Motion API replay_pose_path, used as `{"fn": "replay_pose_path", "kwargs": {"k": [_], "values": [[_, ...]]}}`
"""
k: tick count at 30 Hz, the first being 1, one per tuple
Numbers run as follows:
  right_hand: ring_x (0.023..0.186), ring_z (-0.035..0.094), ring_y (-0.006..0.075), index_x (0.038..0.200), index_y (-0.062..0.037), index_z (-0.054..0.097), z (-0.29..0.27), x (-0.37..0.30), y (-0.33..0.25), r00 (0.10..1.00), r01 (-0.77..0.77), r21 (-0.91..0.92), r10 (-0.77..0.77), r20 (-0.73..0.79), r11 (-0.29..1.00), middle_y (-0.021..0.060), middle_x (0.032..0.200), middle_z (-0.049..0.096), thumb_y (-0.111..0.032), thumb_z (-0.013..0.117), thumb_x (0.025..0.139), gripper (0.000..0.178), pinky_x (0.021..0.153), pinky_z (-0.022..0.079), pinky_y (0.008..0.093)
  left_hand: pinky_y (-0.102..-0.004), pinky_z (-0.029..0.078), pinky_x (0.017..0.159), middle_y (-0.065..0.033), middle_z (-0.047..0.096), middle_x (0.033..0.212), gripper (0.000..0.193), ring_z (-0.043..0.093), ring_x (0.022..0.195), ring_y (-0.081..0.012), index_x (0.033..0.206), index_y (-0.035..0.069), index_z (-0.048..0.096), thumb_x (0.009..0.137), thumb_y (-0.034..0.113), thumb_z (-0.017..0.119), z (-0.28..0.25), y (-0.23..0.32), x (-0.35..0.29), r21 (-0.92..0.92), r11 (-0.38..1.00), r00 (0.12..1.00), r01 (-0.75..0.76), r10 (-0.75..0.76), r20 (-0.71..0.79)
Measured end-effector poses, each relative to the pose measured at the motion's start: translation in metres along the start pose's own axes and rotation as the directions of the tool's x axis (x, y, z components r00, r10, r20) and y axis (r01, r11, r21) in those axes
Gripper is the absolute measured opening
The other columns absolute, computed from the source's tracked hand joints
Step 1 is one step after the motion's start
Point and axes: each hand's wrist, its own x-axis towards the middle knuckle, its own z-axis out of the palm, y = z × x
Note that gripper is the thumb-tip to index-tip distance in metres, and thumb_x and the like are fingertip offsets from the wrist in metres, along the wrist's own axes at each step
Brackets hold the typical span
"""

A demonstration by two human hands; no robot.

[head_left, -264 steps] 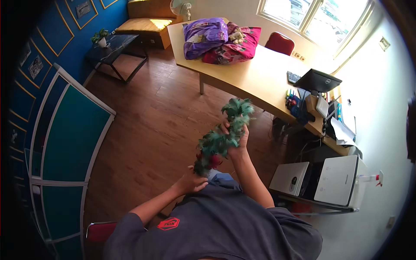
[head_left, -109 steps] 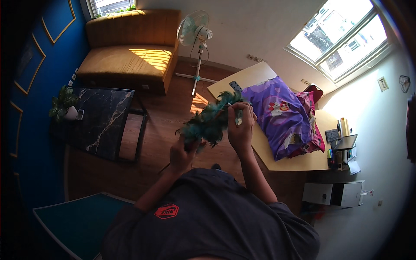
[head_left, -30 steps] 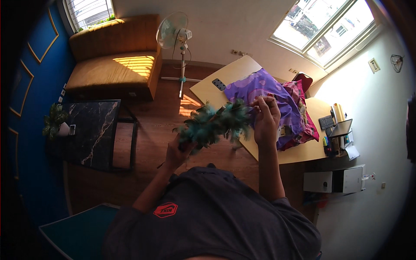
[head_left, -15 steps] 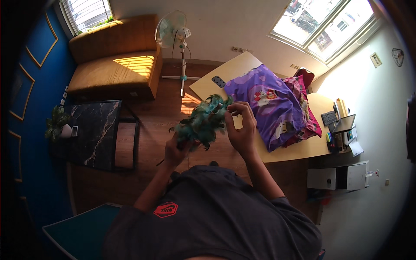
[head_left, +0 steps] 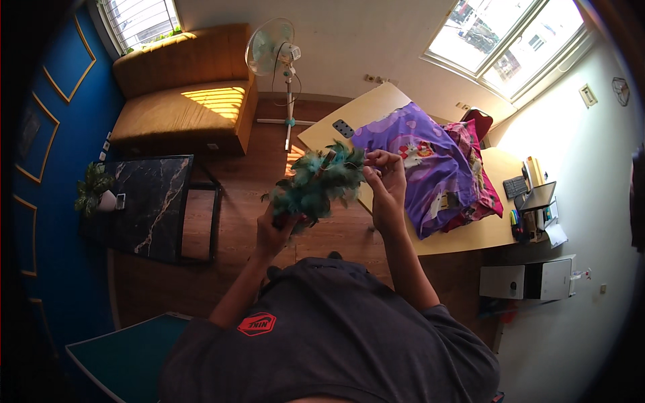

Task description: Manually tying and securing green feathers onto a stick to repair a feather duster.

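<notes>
In front of my chest I hold a bundle of green and teal feathers (head_left: 312,185). My left hand (head_left: 274,232) is closed around its lower left end, where a dark reddish part shows between the feathers and my fingers. A narrow pale brown piece (head_left: 328,160) pokes up among the feathers near the top. My right hand (head_left: 386,176) is raised at the right end of the bundle, its thumb and fingers pinched together. Whatever sits between those fingertips is too small to name.
A pale desk (head_left: 463,243) carries a purple patterned cloth (head_left: 416,168), a remote control (head_left: 343,127) and a keyboard (head_left: 515,187). A standing fan (head_left: 272,50), an orange sofa (head_left: 181,111) and a black marble-look table (head_left: 144,201) stand beyond and to the left.
My right hand has moved slightly right, away from the middle of the feathers. The feather bundle has turned a little, and my left hand keeps its grip.
</notes>
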Motion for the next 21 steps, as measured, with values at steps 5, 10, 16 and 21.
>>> {"fn": "replay_pose_path", "kwargs": {"k": [5, 10, 16, 21], "values": [[0.1, 0.054, 0.0152, 0.107, -0.0046, 0.049, 0.01, -0.003, -0.005, 0.872, 0.426, -0.439, -0.488, -0.032, 0.791, 0.0087, 0.108, 0.057, 0.002, 0.063, 0.094, 0.02, 0.09, 0.044, 0.0304, -0.0312, 0.059, 0.075, -0.0105, 0.077, 0.093, 0.037, 0.076, 0.086, -0.0174, 0.124, 0.0, 0.061, 0.093, 0.015, 0.076, 0.005, -0.018, 0.003, -0.062, 0.996, 0.998, -0.065, 0.063, -0.019], [0.081, 0.064, 0.0183, 0.099, -0.0007, 0.065, 0.024, 0.006, -0.004, 0.96, 0.28, -0.597, -0.237, 0.153, 0.751, 0.0074, 0.092, 0.066, -0.001, 0.07, 0.088, 0.011, 0.072, 0.047, 0.0298, -0.031, 0.059, 0.076, -0.0105, 0.077, 0.093, 0.036, 0.076, 0.086, -0.017, 0.122, 0.0, 0.062, 0.094, 0.016, 0.076, 0.01, -0.015, 0.004, -0.08, 0.996, 0.999, -0.04, 0.042, 0.034], [0.083, 0.063, 0.0183, 0.097, 0.0, 0.064, 0.016, 0.016, -0.013, 0.96, 0.268, -0.597, -0.159, 0.23, 0.756, 0.0071, 0.093, 0.066, 0.0, 0.069, 0.089, 0.009, 0.074, 0.047, 0.0297, -0.0304, 0.059, 0.074, -0.0104, 0.077, 0.092, 0.034, 0.076, 0.085, -0.016, 0.121, -0.001, 0.063, 0.094, 0.016, 0.076, 0.007, -0.002, 0.007, -0.059, 0.998, 0.998, -0.028, 0.031, 0.046], [0.086, 0.061, 0.0179, 0.096, 0.0006, 0.064, 0.021, 0.016, -0.012, 0.95, 0.297, -0.541, -0.184, 0.253, 0.787, 0.007, 0.097, 0.066, -0.001, 0.069, 0.09, 0.008, 0.077, 0.048, 0.0297, -0.0303, 0.059, 0.073, -0.0107, 0.077, 0.092, 0.034, 0.076, 0.085, -0.0164, 0.121, -0.001, 0.063, 0.094, 0.015, 0.075, 0.008, -0.007, 0.003, -0.092, 0.996, 0.999, -0.019, 0.022, 0.037]]}}
